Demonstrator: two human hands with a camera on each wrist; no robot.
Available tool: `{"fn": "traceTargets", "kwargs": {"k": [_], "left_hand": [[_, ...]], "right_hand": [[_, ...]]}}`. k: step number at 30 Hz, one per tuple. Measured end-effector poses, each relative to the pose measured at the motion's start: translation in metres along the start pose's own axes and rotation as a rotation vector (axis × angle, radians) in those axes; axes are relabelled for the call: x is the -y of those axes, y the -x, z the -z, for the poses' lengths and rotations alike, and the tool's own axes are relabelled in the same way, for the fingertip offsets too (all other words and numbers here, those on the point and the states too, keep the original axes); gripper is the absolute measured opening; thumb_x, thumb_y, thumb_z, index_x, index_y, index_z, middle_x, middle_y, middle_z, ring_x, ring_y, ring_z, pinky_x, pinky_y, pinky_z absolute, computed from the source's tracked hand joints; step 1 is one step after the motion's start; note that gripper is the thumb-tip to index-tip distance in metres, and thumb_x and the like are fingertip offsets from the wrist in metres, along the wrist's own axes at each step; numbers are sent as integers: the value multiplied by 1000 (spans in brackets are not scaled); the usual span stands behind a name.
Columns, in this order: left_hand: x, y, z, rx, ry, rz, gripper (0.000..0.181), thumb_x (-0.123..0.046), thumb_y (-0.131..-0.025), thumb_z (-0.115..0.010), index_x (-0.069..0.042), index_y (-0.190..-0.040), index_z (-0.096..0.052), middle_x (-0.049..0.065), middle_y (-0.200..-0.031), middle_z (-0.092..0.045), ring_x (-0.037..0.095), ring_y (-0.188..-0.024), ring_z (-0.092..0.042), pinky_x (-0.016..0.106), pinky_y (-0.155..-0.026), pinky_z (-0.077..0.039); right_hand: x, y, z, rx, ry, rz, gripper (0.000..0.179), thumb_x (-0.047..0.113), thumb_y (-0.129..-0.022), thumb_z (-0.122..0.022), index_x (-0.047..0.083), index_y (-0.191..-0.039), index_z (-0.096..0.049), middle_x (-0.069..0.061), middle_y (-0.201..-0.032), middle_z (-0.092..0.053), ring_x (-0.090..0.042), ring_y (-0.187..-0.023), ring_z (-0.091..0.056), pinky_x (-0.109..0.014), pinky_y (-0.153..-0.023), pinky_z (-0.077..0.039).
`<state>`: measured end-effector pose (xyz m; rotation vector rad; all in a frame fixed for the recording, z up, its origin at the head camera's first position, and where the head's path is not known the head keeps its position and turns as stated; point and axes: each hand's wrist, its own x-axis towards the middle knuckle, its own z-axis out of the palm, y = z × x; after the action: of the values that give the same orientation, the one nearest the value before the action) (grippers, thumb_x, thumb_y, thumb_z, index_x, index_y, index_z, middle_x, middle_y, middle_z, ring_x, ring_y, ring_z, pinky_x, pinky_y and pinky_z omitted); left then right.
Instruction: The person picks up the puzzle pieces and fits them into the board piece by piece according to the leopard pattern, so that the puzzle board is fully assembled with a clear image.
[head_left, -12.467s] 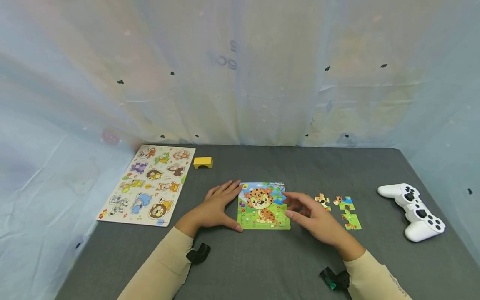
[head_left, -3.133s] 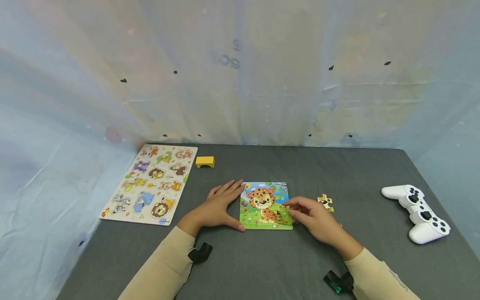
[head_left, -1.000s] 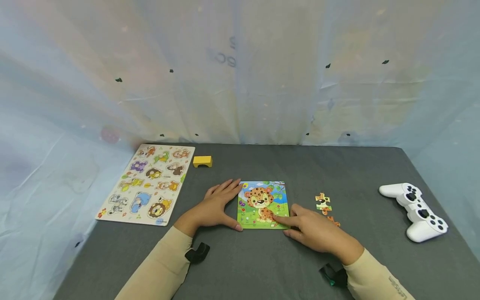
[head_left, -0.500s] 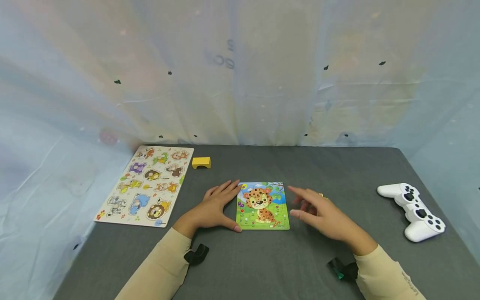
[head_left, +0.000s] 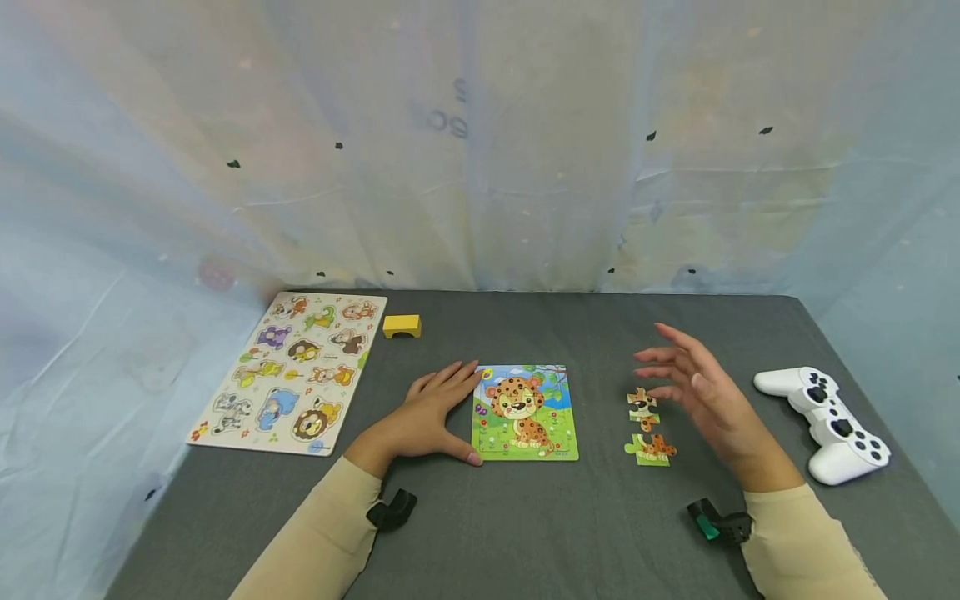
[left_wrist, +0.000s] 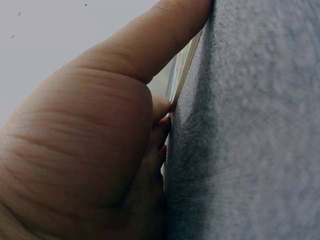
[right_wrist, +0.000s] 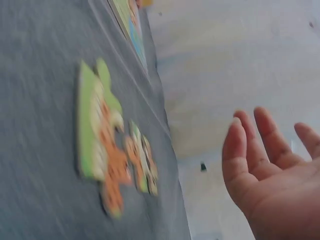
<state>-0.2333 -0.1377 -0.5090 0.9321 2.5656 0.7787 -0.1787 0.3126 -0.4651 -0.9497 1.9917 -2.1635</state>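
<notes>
A square jigsaw puzzle (head_left: 525, 412) with a leopard picture lies flat at the middle of the table. My left hand (head_left: 431, 417) lies along its left edge, fingers straight, thumb at the lower left corner. In the left wrist view, the left thumb (left_wrist: 150, 40) is beside the puzzle's thin edge. To the right of the puzzle are loose jigsaw pieces: an orange and green lower piece (head_left: 651, 451) and a spotted upper piece (head_left: 643, 408). My right hand (head_left: 708, 400) is raised just right of these pieces, fingers spread and holding nothing; the right wrist view shows it apart from them.
A white board with animal pictures (head_left: 288, 371) lies at the left. Near its upper right corner stands a yellow arched block (head_left: 402, 325). A white game controller (head_left: 828, 425) lies at the far right. Hanging sheeting (head_left: 555, 167) borders the grey table.
Two blue-and-green pieces have left the table's right side. My right hand held a green piece at the puzzle's lower right, pressed there, then withdrew right and rose. The left hand has stayed.
</notes>
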Motion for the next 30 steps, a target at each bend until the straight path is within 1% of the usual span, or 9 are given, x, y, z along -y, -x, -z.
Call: {"fn": "traceTargets", "kwargs": {"k": [3, 7, 9, 12, 17, 20, 23, 27, 30], "left_hand": [[1, 0, 0, 2, -1, -4, 133, -71, -76, -91, -20, -176, -20, -4, -182, -8, 20, -166, 0, 55, -126, -2], [1, 0, 1, 5, 0, -10, 133, -72, -77, -91, -21, -177, -19, -3, -182, -7, 20, -166, 0, 55, -126, -3], [1, 0, 2, 5, 0, -13, 133, -72, -77, -91, -20, -177, -19, -3, -182, -7, 21, -166, 0, 56, -126, -3], [0, 0, 2, 5, 0, -11, 133, -71, -76, -91, -20, -177, -19, -3, -182, -7, 21, -166, 0, 56, -126, -3], [-1, 1, 3, 1, 2, -7, 134, -71, -76, -91, -20, -177, -19, -2, -182, -7, 21, -166, 0, 56, -126, -2], [-2, 2, 3, -3, 6, -9, 133, -70, -76, -92, -19, -176, -21, -2, -182, -9, 22, -166, -1, 57, -126, -2], [-2, 2, 2, -6, 5, -15, 133, -69, -76, -93, -18, -176, -22, -1, -182, -10, 24, -166, -2, 59, -125, -3], [-2, 1, 0, -2, -5, -8, 133, -69, -76, -93, -18, -176, -21, -2, -182, -9, 23, -166, -1, 57, -126, -3], [0, 0, -1, 0, -10, 0, 134, -69, -76, -93, -19, -176, -20, -4, -182, -8, 21, -166, -1, 55, -126, -3]], "right_hand": [[3, 7, 13, 17, 26, -70, 63, 11, -117, -42, 3, -174, -17, -24, -156, -50, -34, -138, -56, -38, -104, -52], [4, 19, 31, 96, 152, -284, 68, -6, -109, -54, 4, -172, -29, -27, -157, -48, -34, -136, -58, -38, -100, -55], [2, 24, 38, 159, 184, -389, 68, -8, -106, -60, 2, -169, -36, -29, -158, -47, -34, -135, -60, -39, -99, -57], [-2, 29, 44, 235, 209, -485, 65, -6, -104, -67, -2, -164, -43, -31, -155, -49, -30, -131, -61, -35, -99, -56], [0, 28, 41, 313, 349, -523, 57, 8, -101, -79, 5, -155, -59, -18, -148, -60, -18, -128, -61, -28, -101, -51], [4, 24, 32, 354, 445, -515, 54, 17, -99, -84, 9, -149, -67, -12, -142, -63, -17, -124, -61, -31, -98, -52], [6, 18, 19, 380, 537, -503, 51, 22, -96, -87, 10, -143, -71, -9, -131, -61, -18, -112, -61, -34, -91, -53], [8, 13, 4, 376, 658, -507, 40, 18, -92, -91, 11, -126, -72, -4, -116, -57, -19, -96, -56, -34, -81, -52], [11, 10, -2, 353, 721, -537, 39, 13, -87, -94, 13, -115, -67, -2, -108, -54, -19, -92, -52, -34, -76, -48]]}}
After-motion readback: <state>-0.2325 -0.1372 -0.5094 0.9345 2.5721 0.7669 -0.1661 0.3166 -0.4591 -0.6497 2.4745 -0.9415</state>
